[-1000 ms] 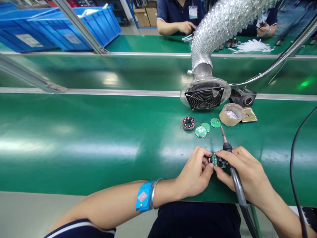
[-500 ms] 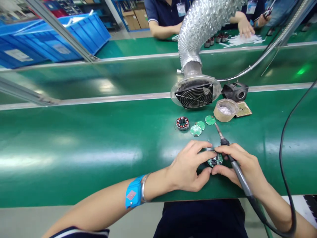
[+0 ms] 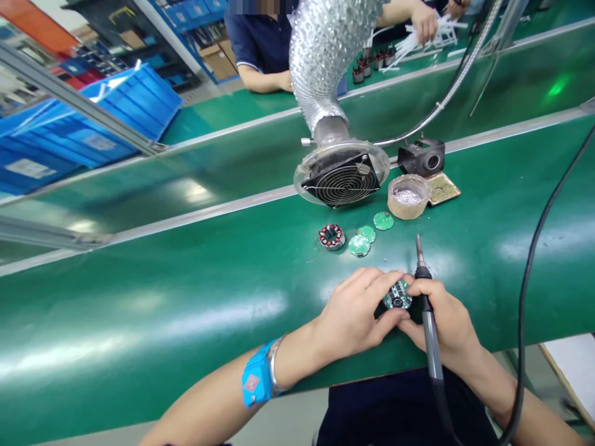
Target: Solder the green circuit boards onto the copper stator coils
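A round green circuit board point(image 3: 398, 295) with dark components facing up is pinched at its left edge between the thumb and fingers of my left hand point(image 3: 356, 313). My right hand point(image 3: 449, 325) grips a soldering iron point(image 3: 432, 341), its tip pointing away from me, while the fingertips also touch the board's right side. Beyond my hands lie a wire-wound motor stator point(image 3: 331, 237) and three loose round green boards point(image 3: 359, 245), two of them overlapping. What lies under the held board is hidden.
A fume extractor fan point(image 3: 344, 183) hangs beyond the boards from a silver duct point(image 3: 320, 62). Right of it are a tub of shiny solder bits point(image 3: 398, 206), a square tray point(image 3: 444, 189) and a black holder point(image 3: 423, 157). The iron's cable point(image 3: 527, 279) loops at right. People sit across the bench.
The view has tilted and shifted. The soldering iron has swung more upright, its tip now farther from the loose boards. My left fingers have closed in around the board's edge.
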A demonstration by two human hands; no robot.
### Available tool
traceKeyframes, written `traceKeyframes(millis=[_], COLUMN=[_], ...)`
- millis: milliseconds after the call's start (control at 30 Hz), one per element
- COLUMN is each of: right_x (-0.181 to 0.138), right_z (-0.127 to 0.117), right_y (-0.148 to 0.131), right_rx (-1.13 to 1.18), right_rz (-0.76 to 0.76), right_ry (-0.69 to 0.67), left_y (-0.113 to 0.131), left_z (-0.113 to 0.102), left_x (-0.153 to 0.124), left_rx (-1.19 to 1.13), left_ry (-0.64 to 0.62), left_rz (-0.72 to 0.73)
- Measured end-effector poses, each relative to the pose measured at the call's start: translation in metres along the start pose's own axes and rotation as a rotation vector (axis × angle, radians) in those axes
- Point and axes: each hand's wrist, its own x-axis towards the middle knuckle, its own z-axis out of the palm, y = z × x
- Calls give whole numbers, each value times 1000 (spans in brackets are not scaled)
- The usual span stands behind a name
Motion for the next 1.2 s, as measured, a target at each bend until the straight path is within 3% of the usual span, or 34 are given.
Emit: traceKeyframes(millis=[167,300,567,800,1000,1200], right_x=[-3,-4,-7,-16,-13,-12], right_z=[-2,-3,-3,-2,-4,-4], right_y=[-1,-1,-6,-4,-4,-6], right_rx=[13,47,31,-18,5,-65], right_rz=[4,37,113,-6,105,49], right_ry=[13,2,-72,-83,-55,-56], left_y=[0,0,-5,0,-6,-4], left_z=[-7,-5,16,30,31,32], left_x=[-1,-3,-7,-9,-7,-7], left_rx=[23,54,25,-86,-166,-199], left_ry=[-77,-48,162,320,272,290], left_rz=[0,-9,88,31,51,-53])
